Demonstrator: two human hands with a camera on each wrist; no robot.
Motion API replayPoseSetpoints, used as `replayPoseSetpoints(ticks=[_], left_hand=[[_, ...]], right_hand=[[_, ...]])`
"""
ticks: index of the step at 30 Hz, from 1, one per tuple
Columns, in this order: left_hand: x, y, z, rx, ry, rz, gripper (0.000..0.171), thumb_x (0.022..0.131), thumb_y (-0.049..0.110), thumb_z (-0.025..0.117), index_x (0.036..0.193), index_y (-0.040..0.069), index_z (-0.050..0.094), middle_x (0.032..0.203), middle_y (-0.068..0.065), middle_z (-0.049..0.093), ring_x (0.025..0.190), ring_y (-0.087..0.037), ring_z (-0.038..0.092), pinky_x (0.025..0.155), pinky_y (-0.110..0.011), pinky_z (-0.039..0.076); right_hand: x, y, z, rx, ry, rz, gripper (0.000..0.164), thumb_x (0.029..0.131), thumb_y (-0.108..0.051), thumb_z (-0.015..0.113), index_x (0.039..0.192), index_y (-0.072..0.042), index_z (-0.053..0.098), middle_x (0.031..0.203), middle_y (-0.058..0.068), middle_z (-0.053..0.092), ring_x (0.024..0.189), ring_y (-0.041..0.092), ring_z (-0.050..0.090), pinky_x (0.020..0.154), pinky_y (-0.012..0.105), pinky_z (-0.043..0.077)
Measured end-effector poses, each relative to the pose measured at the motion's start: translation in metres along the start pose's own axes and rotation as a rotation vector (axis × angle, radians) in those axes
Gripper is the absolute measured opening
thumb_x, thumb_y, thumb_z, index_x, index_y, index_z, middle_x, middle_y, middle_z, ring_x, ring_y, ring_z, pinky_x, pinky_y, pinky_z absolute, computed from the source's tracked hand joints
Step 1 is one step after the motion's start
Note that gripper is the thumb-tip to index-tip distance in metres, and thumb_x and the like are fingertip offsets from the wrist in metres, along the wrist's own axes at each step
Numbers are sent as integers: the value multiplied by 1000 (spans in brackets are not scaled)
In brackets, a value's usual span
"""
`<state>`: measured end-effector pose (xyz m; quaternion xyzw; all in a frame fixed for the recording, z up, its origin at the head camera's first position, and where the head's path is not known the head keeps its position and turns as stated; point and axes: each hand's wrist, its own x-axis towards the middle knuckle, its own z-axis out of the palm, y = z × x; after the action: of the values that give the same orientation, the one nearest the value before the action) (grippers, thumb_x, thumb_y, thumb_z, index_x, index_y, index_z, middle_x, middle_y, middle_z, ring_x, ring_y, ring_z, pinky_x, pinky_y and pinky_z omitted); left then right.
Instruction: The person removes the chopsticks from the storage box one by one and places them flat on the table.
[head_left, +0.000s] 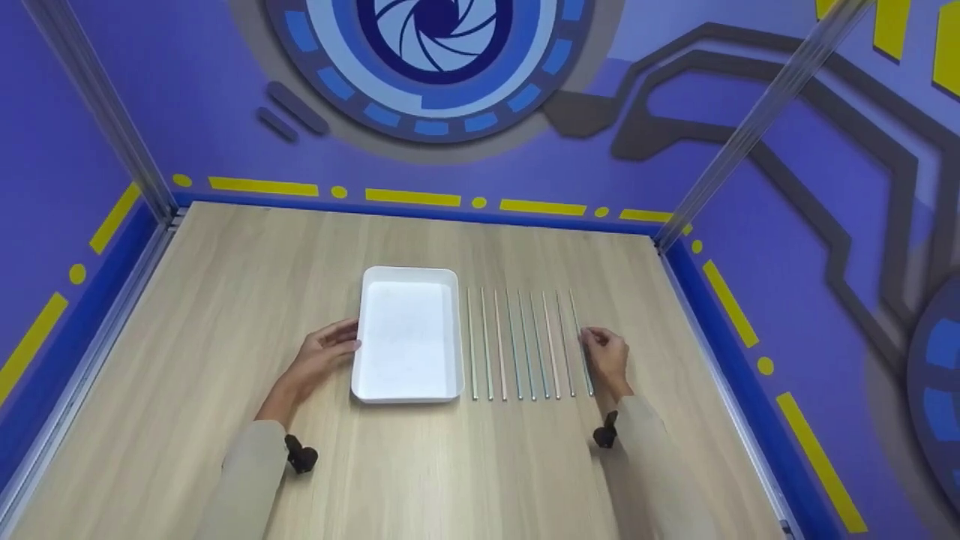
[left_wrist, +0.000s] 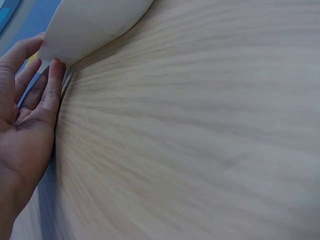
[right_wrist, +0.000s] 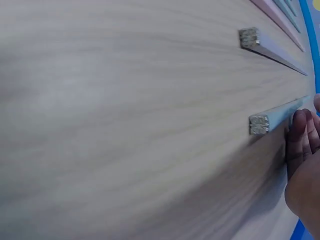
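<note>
A shallow white rectangular tray (head_left: 409, 334) sits on the table. At its left wall is my left hand (head_left: 324, 351), with extended fingers and thumb touching the side; the left wrist view shows the fingertips (left_wrist: 56, 65) at a tray corner. To the tray's right, several thin pastel chopsticks lie side by side, roughly parallel. Around the outermost, a light blue chopstick (right_wrist: 282, 112), my right hand (head_left: 609, 356) closes thumb and fingertips in a pinch, a little above its midpoint. Its square, glittery end (right_wrist: 259, 125) points toward me. The right wrist view cuts off part of that hand.
Beside the held one lies a pale lilac chopstick (right_wrist: 267, 47), then a pink chopstick (right_wrist: 280, 20). The wood-grain table (head_left: 420, 480) is bounded by blue and purple panels (head_left: 225, 150) at the back and sides, with metal posts (head_left: 124, 127) at the corners.
</note>
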<state>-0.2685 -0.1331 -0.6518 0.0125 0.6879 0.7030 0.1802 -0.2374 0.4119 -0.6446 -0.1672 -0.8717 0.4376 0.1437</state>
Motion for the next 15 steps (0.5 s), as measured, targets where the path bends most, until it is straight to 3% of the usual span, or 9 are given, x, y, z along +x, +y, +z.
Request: replayPoseSetpoints(ticks=[5,9,12,15], left_hand=[[2,5,-4,4,-29,-15,63,98,22,71,154,10,45,157,-16,46,143,-29,47,107,-22,52],[7,14,-11,34,-90,-35,62,102,22,65,156,7,40,160,-17,43,144,-27,47,109,-23,51],[9,23,-20,60,-104,-45,62,104,20,62,157,3,36,160,-21,41,144,-26,48,113,-27,49],[10,33,-32,97,-80,-31,62,105,18,59,158,0,32,160,-25,38,146,-32,44,121,-38,42]], right_hand=[[3,-8,-5,31,-50,22,33,104,-27,61,123,-2,69,106,17,70,82,14,60,63,13,48],[7,-12,-11,52,-61,5,34,104,-28,61,127,-4,68,110,17,70,87,14,62,64,12,51],[11,-15,-17,48,-59,-38,35,103,-28,62,127,-3,68,114,17,71,97,18,65,75,12,53],[14,-17,-23,34,-84,-65,37,103,-29,62,128,-2,68,122,18,72,109,26,67,89,23,56]])
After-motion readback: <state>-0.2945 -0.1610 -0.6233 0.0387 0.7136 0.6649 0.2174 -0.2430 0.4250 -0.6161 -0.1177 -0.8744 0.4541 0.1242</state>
